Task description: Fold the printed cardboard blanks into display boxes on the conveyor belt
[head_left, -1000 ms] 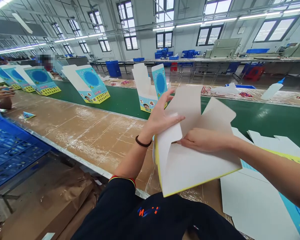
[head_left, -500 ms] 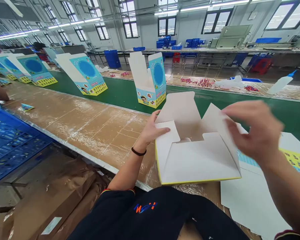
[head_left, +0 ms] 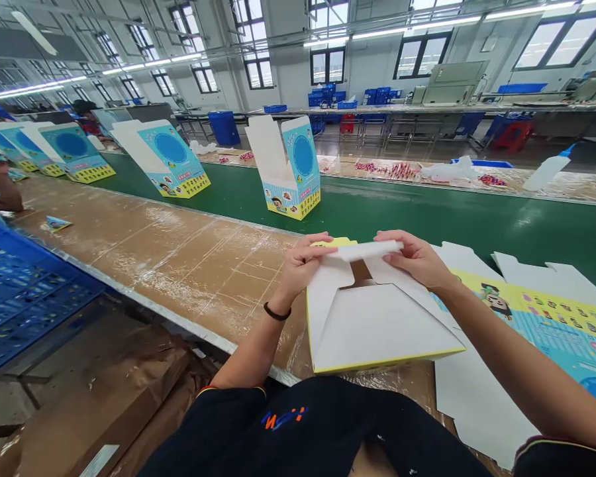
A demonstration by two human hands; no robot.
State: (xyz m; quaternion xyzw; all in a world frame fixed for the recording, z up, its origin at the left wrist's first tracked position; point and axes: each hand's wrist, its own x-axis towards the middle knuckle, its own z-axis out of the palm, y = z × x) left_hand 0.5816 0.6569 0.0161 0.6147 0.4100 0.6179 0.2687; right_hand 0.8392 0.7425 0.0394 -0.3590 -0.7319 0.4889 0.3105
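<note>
A white cardboard box with a yellow edge rests half folded on the brown table edge in front of me. My left hand grips its left flap and far flap with curled fingers. My right hand pinches the far flap from the right and presses it down over the opening. Both thumbs lie on the folded-over flap.
Flat printed box blanks lie stacked to the right. Folded blue display boxes ride the green conveyor. A blue crate stands at the left, brown paper below it. Another person's hand shows far left. A glue bottle lies across the belt.
My right hand came back from mid-air to the box. The tall rear flap, standing up before, is now folded forward and down over the opening, held by both hands.
</note>
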